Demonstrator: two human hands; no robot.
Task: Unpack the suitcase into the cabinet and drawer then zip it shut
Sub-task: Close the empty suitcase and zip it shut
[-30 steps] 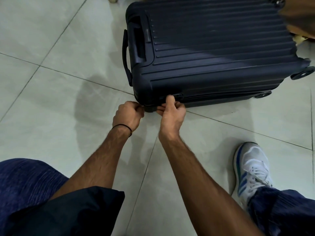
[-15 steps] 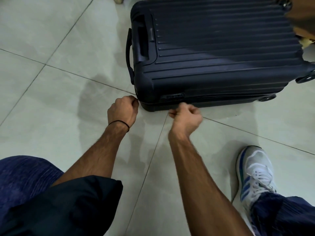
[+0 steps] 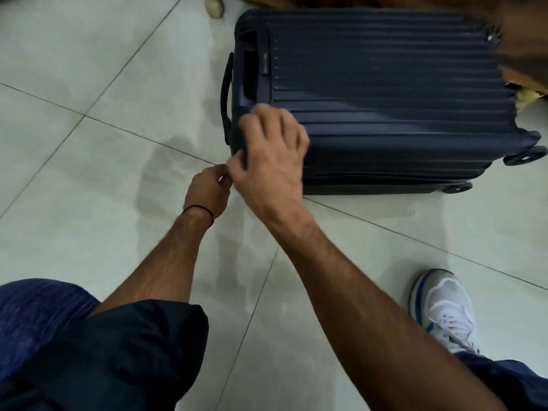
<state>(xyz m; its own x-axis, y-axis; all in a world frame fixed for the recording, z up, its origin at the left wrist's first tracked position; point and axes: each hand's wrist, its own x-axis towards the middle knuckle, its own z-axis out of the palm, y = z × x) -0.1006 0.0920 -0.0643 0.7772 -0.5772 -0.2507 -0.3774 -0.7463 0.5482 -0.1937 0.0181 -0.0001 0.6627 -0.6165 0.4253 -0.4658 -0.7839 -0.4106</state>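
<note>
A dark navy ribbed suitcase [image 3: 385, 99] lies flat on the pale tiled floor [image 3: 89, 173], in the far right part of the scene, with its two shells closed together; the seam runs along its near side. Its carry handle [image 3: 226, 96] sits on the left end and a wheel [image 3: 526, 155] sticks out at the right end

The left hand [image 3: 207, 191] is low, just beside the near left corner of the suitcase, with its fingers curled in towards the thumb. Whether they pinch a zip pull or anything else I cannot tell, since the fingertips are hidden behind the other hand. A thin black band [image 3: 197, 209] circles that wrist

The right hand [image 3: 272, 161] is higher, over the near left corner of the case, its back towards the camera and a little blurred. Its fingers are loose and slightly spread, grasping nothing, and whether they touch the ribbed top is unclear. Its thumb side lies right next to the left hand's knuckles

Near left, a bent knee in dark shorts [image 3: 133, 351] fills the corner. Near right, a white trainer [image 3: 444, 310] with a blue stripe stands on the floor, well apart from the case. Brown wooden furniture [image 3: 525, 40] overlaps the far right corner of the suitcase
</note>
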